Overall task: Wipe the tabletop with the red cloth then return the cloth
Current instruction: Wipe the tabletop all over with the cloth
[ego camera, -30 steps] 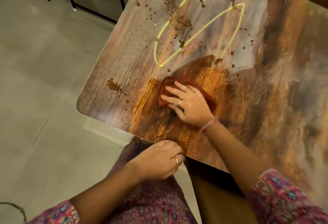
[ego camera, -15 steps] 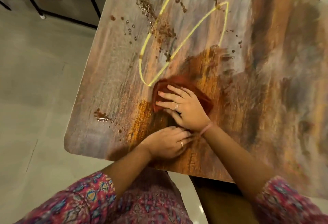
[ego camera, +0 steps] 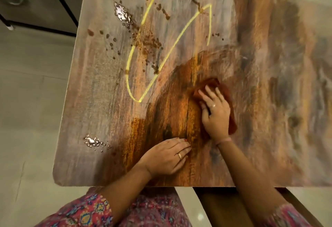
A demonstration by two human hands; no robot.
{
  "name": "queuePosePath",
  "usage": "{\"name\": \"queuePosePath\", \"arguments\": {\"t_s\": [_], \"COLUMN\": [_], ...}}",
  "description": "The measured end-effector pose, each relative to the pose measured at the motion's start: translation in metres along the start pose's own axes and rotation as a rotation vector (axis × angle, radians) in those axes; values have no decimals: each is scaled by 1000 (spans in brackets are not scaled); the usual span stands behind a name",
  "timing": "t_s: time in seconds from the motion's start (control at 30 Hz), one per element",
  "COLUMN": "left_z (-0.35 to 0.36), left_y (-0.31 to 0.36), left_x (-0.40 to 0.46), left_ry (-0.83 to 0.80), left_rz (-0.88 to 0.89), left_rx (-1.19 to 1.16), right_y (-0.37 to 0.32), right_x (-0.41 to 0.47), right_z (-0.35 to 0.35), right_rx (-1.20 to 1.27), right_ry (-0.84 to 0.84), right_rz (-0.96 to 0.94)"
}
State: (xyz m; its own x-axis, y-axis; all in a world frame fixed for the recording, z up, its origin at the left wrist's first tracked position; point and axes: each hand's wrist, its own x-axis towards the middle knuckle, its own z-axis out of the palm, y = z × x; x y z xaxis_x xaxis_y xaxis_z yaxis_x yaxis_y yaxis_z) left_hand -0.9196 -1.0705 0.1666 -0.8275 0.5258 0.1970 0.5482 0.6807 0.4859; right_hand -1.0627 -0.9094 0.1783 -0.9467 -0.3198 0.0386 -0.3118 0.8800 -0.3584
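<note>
Our right hand (ego camera: pixel 214 111) lies flat, fingers straight, and presses the crumpled red cloth (ego camera: pixel 230 119) on the wood-patterned desk (ego camera: pixel 269 83); the cloth is under the palm and shows beyond the fingertips and on the outer side. Our left hand (ego camera: pixel 166 158) rests open on the desk, just inward of the right wrist, holding nothing.

We judge the risk is smearing; the wet orange-brown film (ego camera: pixel 176 104) inward of the right hand suggests the cloth spreads the spill instead of lifting it; a loaded cloth could drag the mess to the clean side.

Beyond the fingertips run thin yellow lines (ego camera: pixel 172 54) and dark brown droplets (ego camera: pixel 143 41); a shiny brown puddle (ego camera: pixel 91 141) lies outward of the left hand; the resting left hand covers part of the wet area.
</note>
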Motion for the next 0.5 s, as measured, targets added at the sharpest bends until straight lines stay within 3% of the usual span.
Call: {"name": "queuePosePath", "arguments": {"t_s": [0.1, 0.17, 0.33, 0.5], "left_z": [0, 1, 2, 4], "left_y": [-1, -1, 0, 0], "left_x": [2, 2, -2, 0], "left_ry": [-2, -26, -29, -9], "left_rz": [-3, -1, -19, 0], "left_rx": [-19, -5, -2, -1], "right_y": [21, 35, 51, 13], "right_x": [-4, 36, 133, 38], "right_z": [-8, -12, -20, -8], "right_rx": [-1, -2, 15, -27], "right_ry": [-85, -56, 91, 159], "right_rz": [-139, -114, 333, 326]}}
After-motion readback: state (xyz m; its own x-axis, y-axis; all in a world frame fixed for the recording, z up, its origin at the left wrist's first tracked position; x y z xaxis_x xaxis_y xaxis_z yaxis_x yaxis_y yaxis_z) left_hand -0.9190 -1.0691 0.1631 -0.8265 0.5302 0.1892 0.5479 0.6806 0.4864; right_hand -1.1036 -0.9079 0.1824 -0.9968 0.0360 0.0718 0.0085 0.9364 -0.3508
